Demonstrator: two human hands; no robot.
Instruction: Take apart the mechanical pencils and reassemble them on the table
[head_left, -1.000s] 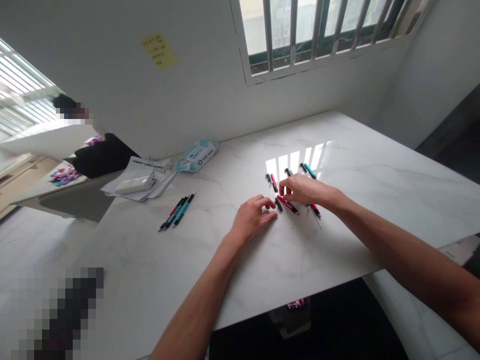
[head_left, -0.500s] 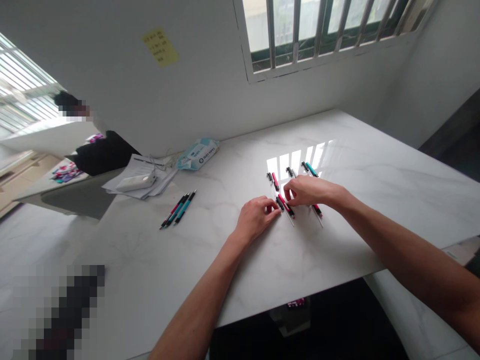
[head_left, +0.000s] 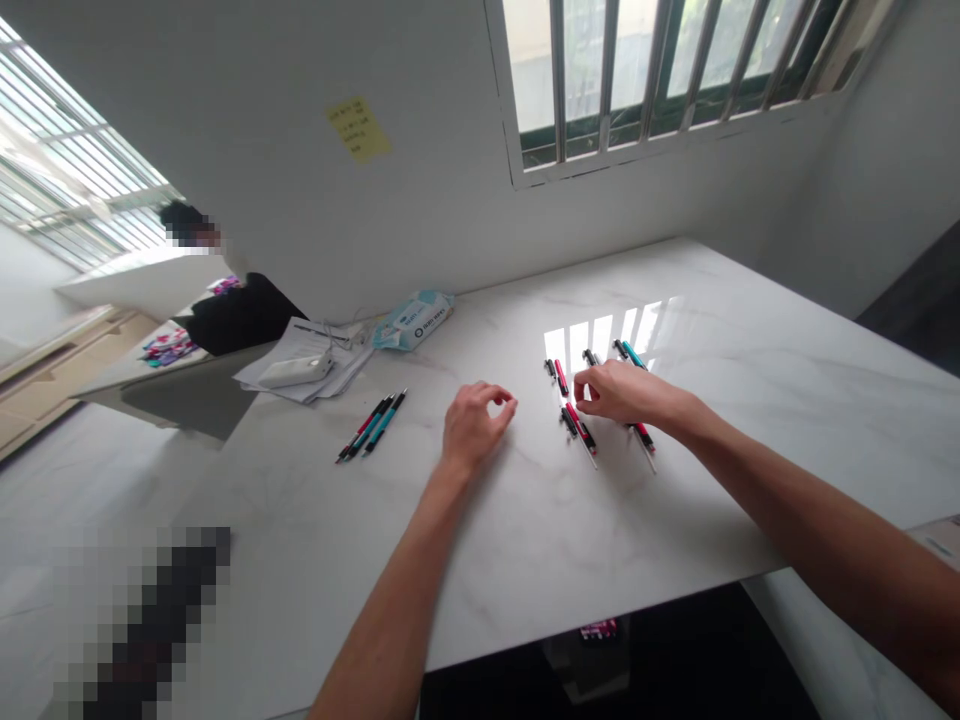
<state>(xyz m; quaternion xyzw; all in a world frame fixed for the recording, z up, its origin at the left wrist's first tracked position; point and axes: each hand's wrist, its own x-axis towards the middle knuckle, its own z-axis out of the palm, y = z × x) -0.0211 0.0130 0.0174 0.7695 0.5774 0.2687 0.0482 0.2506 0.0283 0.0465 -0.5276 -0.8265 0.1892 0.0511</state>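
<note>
Several pens lie in rows on the white marble table (head_left: pixel 675 520). My right hand (head_left: pixel 616 392) rests over them with its fingertips pinched together just above a red-and-black pen (head_left: pixel 579 427); what the tips grip is hidden. A short red pen (head_left: pixel 559 375), a black pen end (head_left: pixel 589 356) and a teal pen (head_left: pixel 631 352) lie just beyond the hand. Another red pen (head_left: pixel 643 436) shows under the wrist. My left hand (head_left: pixel 472 425) hovers to the left of the rows, fingers curled, thumb near forefinger, with nothing in it. Three more pens (head_left: pixel 373 425) lie together further left.
A pack of wet wipes (head_left: pixel 414 320) and papers with a white device (head_left: pixel 296 368) lie by the wall at the back left. A yellow note (head_left: pixel 358 130) is stuck on the wall. A person in black (head_left: pixel 240 310) sits at another table beyond. The table's near edge runs below my forearms.
My left hand has drawn away from the red-and-black pen to the left and lifted. The red-and-black pen now lies straight in its row. My right hand has stayed over the pens.
</note>
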